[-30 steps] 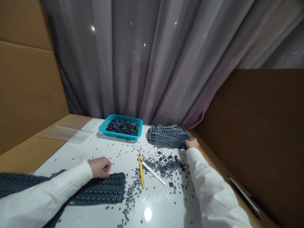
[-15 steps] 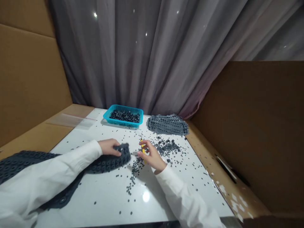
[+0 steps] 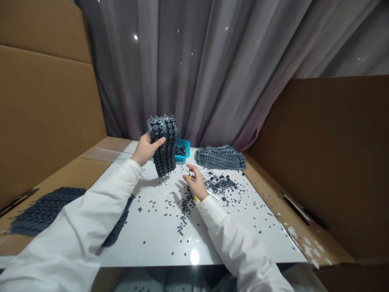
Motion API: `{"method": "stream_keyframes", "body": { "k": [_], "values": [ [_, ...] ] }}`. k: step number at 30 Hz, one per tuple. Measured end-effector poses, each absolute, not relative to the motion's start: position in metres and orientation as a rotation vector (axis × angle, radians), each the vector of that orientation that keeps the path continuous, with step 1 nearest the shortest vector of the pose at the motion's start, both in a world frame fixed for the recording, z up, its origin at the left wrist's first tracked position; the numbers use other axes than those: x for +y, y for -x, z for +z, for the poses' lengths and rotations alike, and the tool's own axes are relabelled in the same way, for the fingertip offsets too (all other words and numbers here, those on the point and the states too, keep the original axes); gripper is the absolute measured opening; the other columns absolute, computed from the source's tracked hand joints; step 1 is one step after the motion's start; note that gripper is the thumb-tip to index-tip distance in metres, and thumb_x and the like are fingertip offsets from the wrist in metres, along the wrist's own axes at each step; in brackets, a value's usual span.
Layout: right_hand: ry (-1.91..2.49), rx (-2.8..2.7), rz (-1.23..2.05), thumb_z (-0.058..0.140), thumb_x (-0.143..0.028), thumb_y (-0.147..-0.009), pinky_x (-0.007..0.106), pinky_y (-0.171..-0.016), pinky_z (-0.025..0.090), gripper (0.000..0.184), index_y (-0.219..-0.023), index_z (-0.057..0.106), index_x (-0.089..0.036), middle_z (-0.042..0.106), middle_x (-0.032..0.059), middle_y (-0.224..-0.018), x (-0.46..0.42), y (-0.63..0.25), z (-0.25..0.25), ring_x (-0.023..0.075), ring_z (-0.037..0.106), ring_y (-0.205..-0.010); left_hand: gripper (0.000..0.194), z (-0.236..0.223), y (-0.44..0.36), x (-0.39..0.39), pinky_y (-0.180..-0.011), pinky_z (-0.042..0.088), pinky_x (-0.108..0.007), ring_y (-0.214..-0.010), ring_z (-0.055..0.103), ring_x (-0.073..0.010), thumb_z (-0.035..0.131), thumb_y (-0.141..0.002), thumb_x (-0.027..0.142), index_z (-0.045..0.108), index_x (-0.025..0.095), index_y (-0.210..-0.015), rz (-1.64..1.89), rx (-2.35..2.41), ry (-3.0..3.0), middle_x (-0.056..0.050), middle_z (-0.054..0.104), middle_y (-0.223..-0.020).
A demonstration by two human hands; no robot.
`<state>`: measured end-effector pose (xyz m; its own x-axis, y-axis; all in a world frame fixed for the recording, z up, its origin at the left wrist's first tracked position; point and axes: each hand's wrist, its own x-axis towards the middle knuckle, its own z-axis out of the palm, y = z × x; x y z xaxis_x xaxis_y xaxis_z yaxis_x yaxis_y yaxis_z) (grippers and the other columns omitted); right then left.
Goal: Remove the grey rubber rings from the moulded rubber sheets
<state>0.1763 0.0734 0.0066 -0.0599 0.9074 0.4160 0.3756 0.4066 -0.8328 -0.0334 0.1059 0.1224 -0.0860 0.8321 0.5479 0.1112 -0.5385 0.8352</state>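
My left hand [image 3: 144, 151] grips a dark grey rubbery sheet [image 3: 166, 148] covered in rows of small rings, thumb on its front face. The sheet stands nearly upright in the air, partly in front of a turquoise basket [image 3: 187, 151] with black pieces in it. My right hand [image 3: 198, 184] hovers over the white table [image 3: 154, 237], fingers apart and curved, with nothing seen between them. Beneath it lies a slim yellow tool [image 3: 196, 199], mostly hidden by the hand. Small dark discs [image 3: 184, 211] are scattered around it.
More ringed sheets [image 3: 51, 211] lie at the left, partly under my left sleeve. A stack of similar sheets [image 3: 220, 158] sits at the back right, behind a heap of dark bits [image 3: 221, 184]. Cardboard walls [image 3: 328, 162] stand on both sides; a grey curtain [image 3: 225, 81] hangs behind.
My left hand has lifted the ringed sheet off the table, upward and away, turning it upright. The right hand remains near the yellow tool. The view has shifted slightly.
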Motion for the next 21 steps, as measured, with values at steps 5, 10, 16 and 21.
{"method": "stream_keyframes", "body": {
  "k": [5,10,16,21],
  "values": [
    [0.948,-1.616,0.901,0.06,-0.041,-0.076,0.034,-0.082,0.045,0.042,-0.113,0.053,-0.022,0.058,0.0076,-0.113,0.058,-0.193,-0.003,0.0209,0.054,-0.104,0.044,0.055,0.013,0.054,-0.09,0.045,-0.04,-0.1,0.06,-0.027,0.067,-0.066,0.041,0.061,0.011,-0.098,1.177,1.076,-1.49,-0.012,0.067,-0.106],
    [0.962,-1.514,1.187,0.065,-0.043,-0.07,0.029,-0.064,0.046,0.028,-0.085,0.059,-0.019,0.06,0.0011,-0.071,0.042,-0.181,-0.021,0.0152,0.057,-0.066,0.046,-0.014,0.011,0.013,-0.086,0.048,-0.044,-0.094,0.063,-0.0301,0.073,-0.061,0.04,0.062,0.01,-0.095,0.938,1.079,-1.236,-0.013,0.07,-0.097],
    [1.02,-1.518,1.199,0.06,-0.033,-0.077,0.028,-0.06,0.045,0.038,-0.111,0.049,-0.021,0.057,-0.0021,-0.067,0.03,-0.168,-0.026,0.0132,0.055,-0.06,0.045,-0.029,0.011,0.012,-0.082,0.051,-0.042,-0.089,0.065,-0.0285,0.069,-0.065,0.044,0.064,0.01,-0.094,0.938,1.123,-1.019,-0.013,0.071,-0.093],
    [0.942,-1.926,0.694,0.057,-0.024,-0.079,0.039,-0.084,0.043,0.025,-0.104,0.058,-0.023,0.061,0.008,-0.104,0.026,-0.176,-0.015,0.0214,0.055,-0.096,0.032,-0.032,0.01,0.013,-0.078,0.052,-0.039,-0.084,0.065,-0.0276,0.068,-0.063,0.036,0.066,0.012,-0.084,0.912,1.237,-1.056,-0.008,0.072,-0.083]
  ]
}}
